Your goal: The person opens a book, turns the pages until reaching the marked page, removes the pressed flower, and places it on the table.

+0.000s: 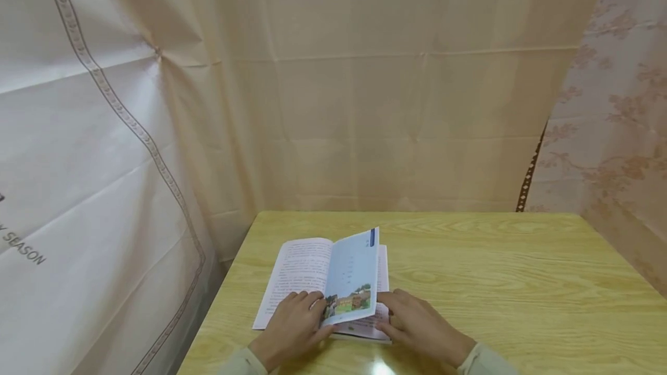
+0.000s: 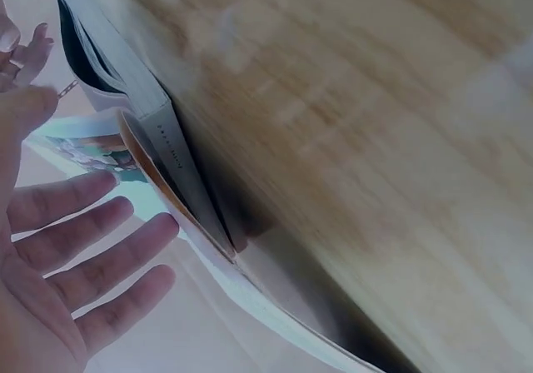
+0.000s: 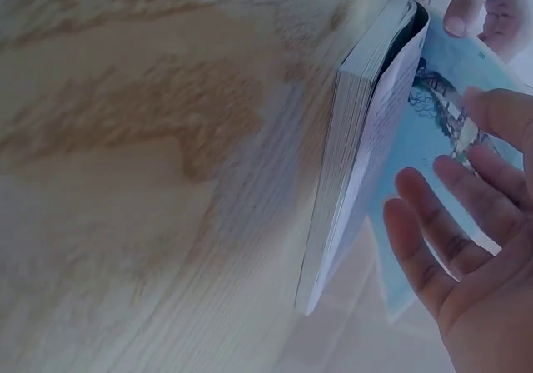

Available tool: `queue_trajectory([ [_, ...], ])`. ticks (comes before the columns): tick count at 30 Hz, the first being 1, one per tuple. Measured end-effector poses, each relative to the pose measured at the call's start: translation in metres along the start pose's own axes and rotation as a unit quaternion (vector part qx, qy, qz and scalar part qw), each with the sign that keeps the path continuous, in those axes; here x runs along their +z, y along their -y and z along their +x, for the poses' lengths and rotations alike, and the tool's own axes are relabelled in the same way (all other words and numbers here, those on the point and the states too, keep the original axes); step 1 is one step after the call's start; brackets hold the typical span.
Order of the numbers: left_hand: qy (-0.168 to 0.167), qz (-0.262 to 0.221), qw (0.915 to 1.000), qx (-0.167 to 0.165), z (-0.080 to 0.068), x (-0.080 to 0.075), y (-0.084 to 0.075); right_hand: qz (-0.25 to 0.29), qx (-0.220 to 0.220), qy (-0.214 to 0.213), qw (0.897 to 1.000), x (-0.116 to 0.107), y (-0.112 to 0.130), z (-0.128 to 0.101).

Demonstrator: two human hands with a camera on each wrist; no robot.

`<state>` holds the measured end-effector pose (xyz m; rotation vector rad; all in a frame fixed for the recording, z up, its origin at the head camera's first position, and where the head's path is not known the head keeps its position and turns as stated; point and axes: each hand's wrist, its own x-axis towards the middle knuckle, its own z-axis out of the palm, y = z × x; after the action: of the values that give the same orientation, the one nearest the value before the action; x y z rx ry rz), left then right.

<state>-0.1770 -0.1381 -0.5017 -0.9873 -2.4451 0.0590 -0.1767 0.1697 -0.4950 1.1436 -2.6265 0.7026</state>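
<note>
An open book (image 1: 307, 268) lies near the left front of a wooden table (image 1: 495, 282). A light blue leaf (image 1: 351, 279) with a small picture at its foot stands up in the middle. My left hand (image 1: 292, 328) rests on the left page and touches the leaf's lower edge. In the left wrist view this left hand (image 2: 75, 256) shows straight, spread fingers beside the book (image 2: 158, 131). My right hand (image 1: 417, 326) lies on the right-hand pages. The right wrist view has the right hand (image 3: 466, 248) with straight fingers against the blue leaf, next to the page block (image 3: 358, 140).
Creased beige cloth (image 1: 391, 103) hangs behind the table. A white printed sheet (image 1: 78, 190) hangs on the left and a flowered curtain (image 1: 620, 103) on the right. The table's right half shows bare wood.
</note>
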Motion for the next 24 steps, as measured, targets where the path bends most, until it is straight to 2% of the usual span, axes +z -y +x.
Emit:
queue_trajectory([
  [3,0.000,-0.018,0.9998,-0.001,-0.002,-0.001,0.001,-0.024,-0.016,0.005,1.000,0.000,-0.002,-0.001],
  [7,-0.024,-0.039,0.9989,-0.008,-0.005,-0.003,0.005,-0.045,-0.031,0.030,0.998,0.001,-0.007,-0.003],
  [11,-0.071,-0.052,0.9956,-0.030,-0.008,-0.006,0.009,-0.056,-0.034,0.052,0.996,0.002,-0.011,-0.004],
  [15,-0.128,-0.059,0.9886,-0.053,-0.009,-0.011,0.015,-0.078,-0.037,0.049,0.995,0.002,-0.011,-0.002],
  [20,-0.184,-0.005,0.9820,-0.041,-0.005,-0.015,0.024,-0.100,-0.022,0.056,0.993,0.001,-0.008,0.000],
  [22,-0.174,0.027,0.9839,-0.033,-0.005,-0.015,0.026,-0.105,-0.014,0.062,0.992,0.002,-0.006,0.001],
  [24,-0.143,0.038,0.9885,-0.029,-0.005,-0.015,0.027,-0.110,-0.007,0.067,0.992,0.003,-0.005,0.002],
])
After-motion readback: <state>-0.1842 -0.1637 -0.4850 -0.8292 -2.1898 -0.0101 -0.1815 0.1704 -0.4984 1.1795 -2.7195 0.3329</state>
